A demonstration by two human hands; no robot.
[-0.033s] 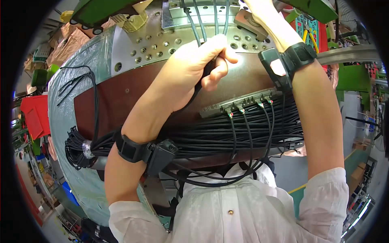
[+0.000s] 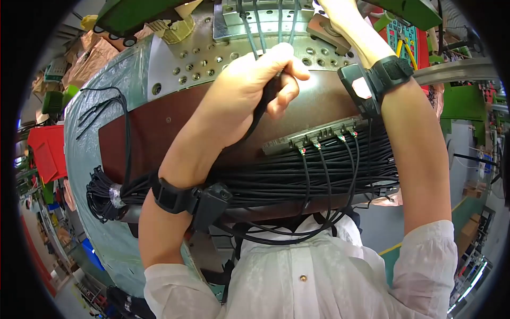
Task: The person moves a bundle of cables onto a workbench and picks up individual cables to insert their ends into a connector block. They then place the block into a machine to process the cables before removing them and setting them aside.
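Holding dark cables [image 2: 259, 26] just below the metal block [image 2: 270, 17], the left hand [image 2: 257, 74] is closed around them, the right hand's state cannot be told at the cut-off edge, and four plugs [image 2: 317, 143] already line the lower strip [image 2: 275, 147], while cable work at the block seems unfinished.

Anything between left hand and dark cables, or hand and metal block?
Nothing visible: the left hand is curled directly around dark cables; above it, only cable strands cross the perforated plate to the metal block.
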